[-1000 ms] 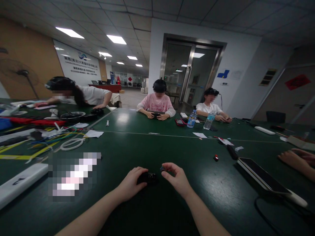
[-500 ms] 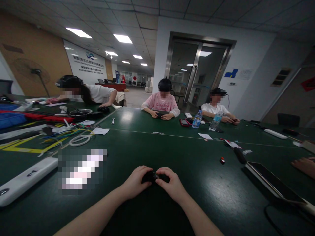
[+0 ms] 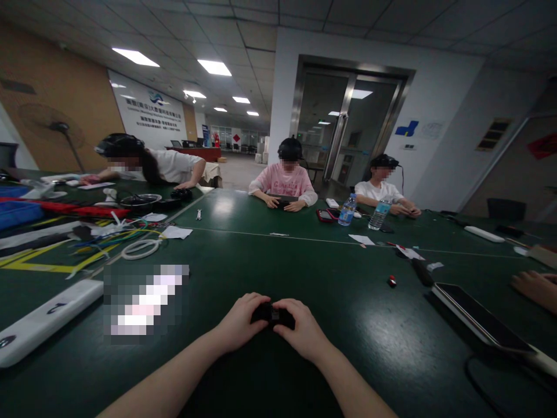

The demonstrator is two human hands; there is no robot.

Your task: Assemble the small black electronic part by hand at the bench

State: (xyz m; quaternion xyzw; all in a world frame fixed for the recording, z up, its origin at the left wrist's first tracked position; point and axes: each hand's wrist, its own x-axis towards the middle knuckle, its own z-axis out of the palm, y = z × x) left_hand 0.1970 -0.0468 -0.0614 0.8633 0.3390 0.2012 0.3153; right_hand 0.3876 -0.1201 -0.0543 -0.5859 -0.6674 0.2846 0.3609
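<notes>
A small black device rests on the dark green table right in front of me. My left hand curls round its left side, fingers closed on it. My right hand grips its right side with thumb and fingers pressed against it. Both hands meet over the device and hide most of it.
A white bar lies at the left, near a coil of white cable and coloured wires. A tablet and another person's hand are at the right. A small red item lies mid-table. Three people sit across, with two water bottles.
A second ago my right hand was apart from the device, pinching a tiny piece. It has come in and closed on the device beside my left hand.
</notes>
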